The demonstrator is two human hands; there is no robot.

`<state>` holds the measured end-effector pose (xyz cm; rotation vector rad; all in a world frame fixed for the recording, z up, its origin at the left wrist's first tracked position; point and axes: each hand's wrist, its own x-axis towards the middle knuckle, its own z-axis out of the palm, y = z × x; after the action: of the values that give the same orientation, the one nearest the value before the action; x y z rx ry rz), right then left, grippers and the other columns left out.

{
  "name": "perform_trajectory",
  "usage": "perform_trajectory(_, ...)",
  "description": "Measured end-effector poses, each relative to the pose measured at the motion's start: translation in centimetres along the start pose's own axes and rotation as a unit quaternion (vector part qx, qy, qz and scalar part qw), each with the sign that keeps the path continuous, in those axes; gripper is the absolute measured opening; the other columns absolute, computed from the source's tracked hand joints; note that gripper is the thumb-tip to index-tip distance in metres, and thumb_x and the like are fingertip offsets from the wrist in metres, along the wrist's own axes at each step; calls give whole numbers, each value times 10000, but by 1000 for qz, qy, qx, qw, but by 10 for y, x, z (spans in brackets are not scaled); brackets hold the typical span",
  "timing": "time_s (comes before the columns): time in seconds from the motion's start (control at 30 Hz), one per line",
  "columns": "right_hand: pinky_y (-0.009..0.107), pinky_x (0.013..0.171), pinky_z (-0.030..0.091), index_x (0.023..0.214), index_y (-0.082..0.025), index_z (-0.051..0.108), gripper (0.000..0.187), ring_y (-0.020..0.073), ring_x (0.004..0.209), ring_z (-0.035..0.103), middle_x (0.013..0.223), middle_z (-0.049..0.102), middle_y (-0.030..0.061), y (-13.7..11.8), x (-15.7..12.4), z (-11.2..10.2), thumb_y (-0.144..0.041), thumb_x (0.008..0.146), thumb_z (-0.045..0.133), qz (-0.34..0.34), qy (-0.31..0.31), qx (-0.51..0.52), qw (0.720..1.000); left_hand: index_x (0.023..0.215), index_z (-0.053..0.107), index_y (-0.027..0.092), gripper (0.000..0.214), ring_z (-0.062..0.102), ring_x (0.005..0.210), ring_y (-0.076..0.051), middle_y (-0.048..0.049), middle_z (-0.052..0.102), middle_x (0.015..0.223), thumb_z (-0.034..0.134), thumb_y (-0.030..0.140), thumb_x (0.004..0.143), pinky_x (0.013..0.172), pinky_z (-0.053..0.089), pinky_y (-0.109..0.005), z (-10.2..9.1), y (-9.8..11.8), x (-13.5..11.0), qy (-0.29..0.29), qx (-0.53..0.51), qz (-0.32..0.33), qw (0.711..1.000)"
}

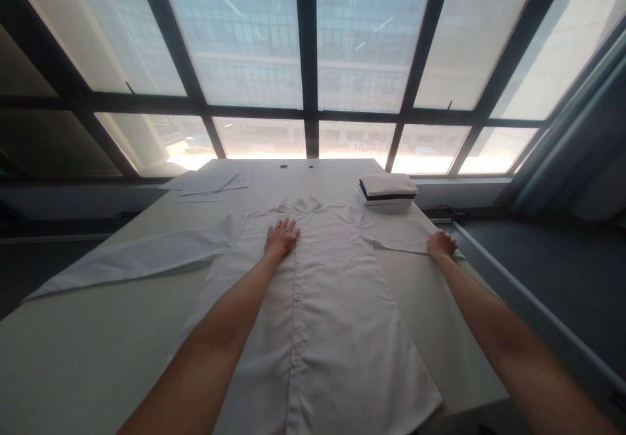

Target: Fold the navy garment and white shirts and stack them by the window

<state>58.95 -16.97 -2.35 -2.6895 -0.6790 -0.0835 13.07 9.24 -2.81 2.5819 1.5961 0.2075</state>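
A white button-up shirt [332, 304] lies spread flat on the pale table [98, 337], collar away from me, buttons up. Its left sleeve stretches out to the table's left side. My left hand [282, 236] rests flat on the shirt's chest just below the collar, fingers stretched out. My right hand [441, 244] lies at the end of the shirt's right sleeve near the table's right edge, fingers curled on the cloth; whether it grips the cloth I cannot make out.
A stack of folded garments [388, 190], white with a dark layer, sits at the back right of the table. Sheets of paper [210, 184] lie at the back left. Large windows stand behind the table; a grey curtain [577, 141] hangs at right.
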Motion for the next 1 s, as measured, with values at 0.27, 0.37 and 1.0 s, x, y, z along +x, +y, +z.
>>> perform_trajectory(0.27,435,910,417,1156,-115,623,331,325,1126,541,1193,620,234,-47,-10,-33,-228,1004,352,-41,100,66,992,1578,348,223,619,202,1533,-288,-71,239,1669,255,497,1031,1221,153,-546,-3,3,-2,-3,-7,-5,1000)
perform_trajectory(0.37,407,956,374,1116,-155,630,338,300,1135,515,1171,636,196,-89,-30,-49,-275,1029,326,-131,126,92,979,1578,347,225,614,199,1534,-290,-71,241,1669,252,492,1033,1222,147,-541,-6,5,-3,-5,-7,-8,1000)
perform_trajectory(1.0,451,1085,382,1282,-108,612,458,338,1267,505,1332,603,208,-117,-114,10,-354,898,569,-186,20,200,962,1570,361,213,610,215,1527,-301,-80,247,1667,263,489,1035,1216,159,-553,-6,5,-6,1,-4,-3,1000)
